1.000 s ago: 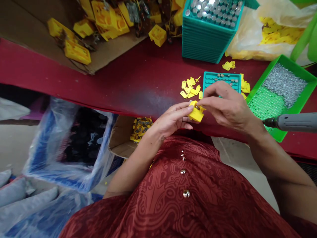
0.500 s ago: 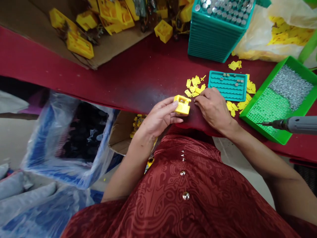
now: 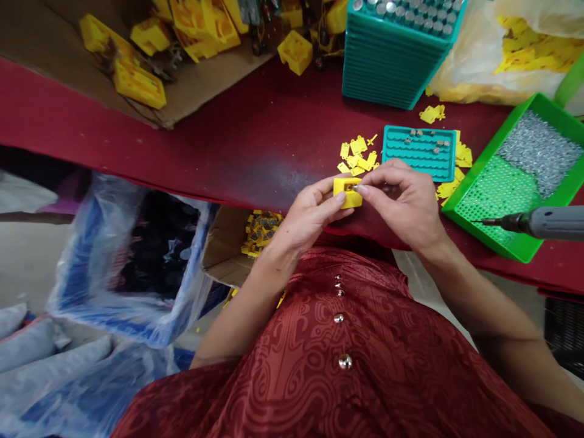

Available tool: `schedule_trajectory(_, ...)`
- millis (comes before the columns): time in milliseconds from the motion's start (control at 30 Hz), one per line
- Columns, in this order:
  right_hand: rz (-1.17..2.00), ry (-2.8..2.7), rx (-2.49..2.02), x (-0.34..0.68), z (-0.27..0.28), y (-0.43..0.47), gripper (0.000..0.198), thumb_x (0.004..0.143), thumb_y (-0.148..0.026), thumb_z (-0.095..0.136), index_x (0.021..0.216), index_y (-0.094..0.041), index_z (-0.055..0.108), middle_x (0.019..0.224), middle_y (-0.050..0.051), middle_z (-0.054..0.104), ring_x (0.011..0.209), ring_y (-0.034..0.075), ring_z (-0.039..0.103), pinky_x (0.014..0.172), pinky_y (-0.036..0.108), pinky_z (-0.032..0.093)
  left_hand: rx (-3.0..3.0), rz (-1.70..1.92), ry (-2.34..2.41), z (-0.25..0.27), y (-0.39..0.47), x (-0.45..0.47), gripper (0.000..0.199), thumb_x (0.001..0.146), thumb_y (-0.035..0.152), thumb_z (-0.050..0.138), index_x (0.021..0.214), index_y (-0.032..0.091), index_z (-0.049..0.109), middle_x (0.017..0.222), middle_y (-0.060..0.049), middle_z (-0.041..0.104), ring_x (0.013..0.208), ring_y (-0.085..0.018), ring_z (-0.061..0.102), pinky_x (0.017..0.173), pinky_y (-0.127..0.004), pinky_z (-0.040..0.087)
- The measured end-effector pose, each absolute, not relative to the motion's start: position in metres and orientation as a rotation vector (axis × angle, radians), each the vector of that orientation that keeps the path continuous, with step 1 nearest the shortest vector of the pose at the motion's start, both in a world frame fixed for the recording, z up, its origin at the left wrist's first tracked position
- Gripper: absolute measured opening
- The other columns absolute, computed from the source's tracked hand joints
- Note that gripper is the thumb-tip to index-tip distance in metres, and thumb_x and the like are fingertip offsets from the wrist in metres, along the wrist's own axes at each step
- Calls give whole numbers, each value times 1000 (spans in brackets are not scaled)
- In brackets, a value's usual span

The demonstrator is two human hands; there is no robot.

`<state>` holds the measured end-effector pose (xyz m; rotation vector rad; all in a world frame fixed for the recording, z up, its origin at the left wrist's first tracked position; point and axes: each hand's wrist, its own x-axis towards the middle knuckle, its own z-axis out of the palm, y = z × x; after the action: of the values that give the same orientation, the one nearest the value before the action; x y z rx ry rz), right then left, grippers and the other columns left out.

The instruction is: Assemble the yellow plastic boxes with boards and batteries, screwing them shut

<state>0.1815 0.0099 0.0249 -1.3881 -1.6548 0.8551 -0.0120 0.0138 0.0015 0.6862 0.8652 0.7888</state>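
My left hand is closed on a small yellow plastic housing, its thumb on the near face and an open recess facing up. At the right side of that recess my right hand pinches a tiny silvery piece, probably a button cell, mostly hidden by the fingertips. Just beyond the hands lie loose yellow plastic covers. A teal ribbed tray with several small round metal cells stands beyond my right hand.
A stack of teal trays holds metal cells at the back. On the right, a green bin contains screws, with a grey electric screwdriver reaching over it. A cardboard box of yellow housings is back left; a plastic-lined blue crate sits below.
My right hand has come from the table to the housing, bringing the tiny silvery piece to its recess. My left hand has shifted slightly right and turned the housing.
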Motion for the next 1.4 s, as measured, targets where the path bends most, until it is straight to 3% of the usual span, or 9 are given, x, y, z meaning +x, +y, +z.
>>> schedule_trajectory(233,772,-1631,-1522,171,17,7,10,85,-17,74,77,-18,66,80,0,63,76,13,53,77,31,46,850,802,850,2,7,0,53,92,41,85,139,18,71,140,-10,79,125,-21,75,106,-32,63)
schedule_trajectory(367,788,-1583,-1516,184,23,7,22,87,-25,78,79,-20,58,74,-2,58,67,11,46,69,30,42,823,762,878,6,8,0,50,94,41,82,136,18,70,133,-10,80,114,-19,78,93,-26,66)
schedule_trajectory(467,675,-1524,-1503,204,27,10,22,95,-35,76,86,-23,59,80,0,62,69,14,52,66,32,42,755,769,906,9,11,0,47,93,35,80,134,17,68,126,-9,81,104,-17,80,84,-23,66)
schedule_trajectory(633,265,-1585,-1662,245,18,34,11,98,-29,70,90,-25,62,96,7,72,88,22,65,83,40,51,780,782,1027,11,15,4,34,91,35,76,118,16,71,113,-10,82,91,-17,81,70,-22,65)
schedule_trajectory(733,147,-1632,-1773,263,6,55,11,100,-30,66,92,-24,64,97,10,73,92,26,65,91,44,53,775,788,1088,11,19,5,32,88,35,75,114,17,70,108,-10,84,88,-19,83,63,-22,64)
schedule_trajectory(900,185,-1722,-1794,267,-26,81,8,97,-28,70,93,-22,69,94,11,69,89,25,61,92,46,55,735,787,1088,12,23,7,33,86,35,74,114,18,69,107,-11,85,86,-21,84,64,-26,66)
schedule_trajectory(1100,170,-1704,-1868,259,-48,98,16,91,-13,71,78,-18,65,85,10,60,86,21,56,88,41,52,723,825,1086,14,21,11,31,87,33,74,113,18,69,104,-9,85,88,-17,79,68,-22,62)
schedule_trajectory(1233,216,-1657,-1868,255,-30,92,20,88,-12,77,73,-18,65,79,7,59,83,18,53,89,40,49,685,831,1081,13,18,13,29,89,28,71,116,17,69,104,-9,84,86,-15,77,67,-20,60)
schedule_trajectory(1400,427,-1649,-1721,228,17,45,11,91,-21,77,81,-22,72,85,6,70,81,20,62,84,41,51,655,836,1074,9,19,14,30,90,24,70,119,17,69,114,-9,81,92,-15,78,75,-23,63)
